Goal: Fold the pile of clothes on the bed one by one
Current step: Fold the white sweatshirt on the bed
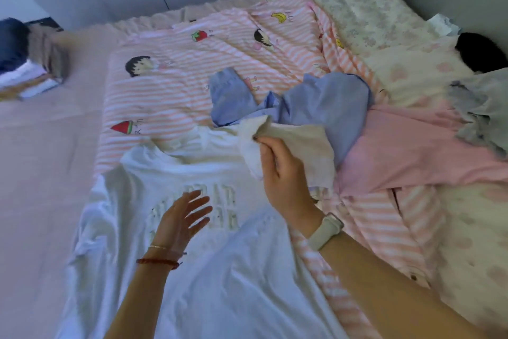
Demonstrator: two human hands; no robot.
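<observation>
We see the white T-shirt [209, 270] spread flat across the near part of the bed [41, 173], its hem running off the bottom edge of the view and its left sleeve reaching onto the bare pink sheet. Our right hand [286, 176] pinches the shirt's right sleeve [275, 140] between thumb and curled fingers, lifting it off the bedding and toward the shirt's middle. Our left hand [182, 217] hovers just above the chest print, fingers spread and relaxed, holding nothing.

To the left of the shirt the pink sheet lies bare as far as the bed's left edge, the widest free stretch of mattress in view. To the right the space is crowded: a blue garment [297, 107] lies crumpled just beyond the lifted sleeve, a pink garment [406, 154] lies beside it, and a grey one [483, 116] sits near the right edge. A striped quilt [192, 69] with cartoon figures and fruit covers the far middle. A stack of folded clothes [30, 63] sits at the far left edge.

The shirt's chest carries pale block lettering [220, 204] in two rows, too faint and blurred for us to read.
</observation>
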